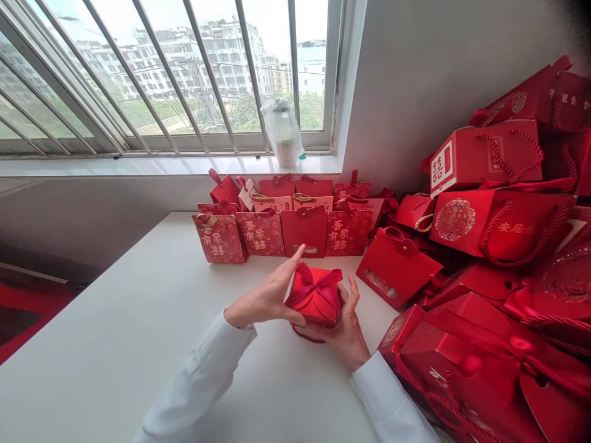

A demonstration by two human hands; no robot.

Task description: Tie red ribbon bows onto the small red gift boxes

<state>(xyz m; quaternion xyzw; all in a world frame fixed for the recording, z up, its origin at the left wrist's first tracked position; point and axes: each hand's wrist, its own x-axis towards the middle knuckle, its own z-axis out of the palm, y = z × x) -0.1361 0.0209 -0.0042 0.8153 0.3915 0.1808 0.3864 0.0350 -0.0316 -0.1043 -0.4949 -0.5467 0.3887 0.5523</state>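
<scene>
A small red gift box with a ribbon bow on its folded top is between my two hands, over the white table. My left hand grips its left side, the thumb along the near lower edge and the fingers stretched up beside it. From the right and below, my right hand holds the box, with fingers round its right side and the index finger raised. Part of a red cord handle shows under the box. The box's underside is hidden.
Rows of red gift bags stand at the table's far edge. One red bag leans right of the box. A tall heap of larger red boxes crowds the right. A plastic-wrapped cup stands on the sill of the barred window.
</scene>
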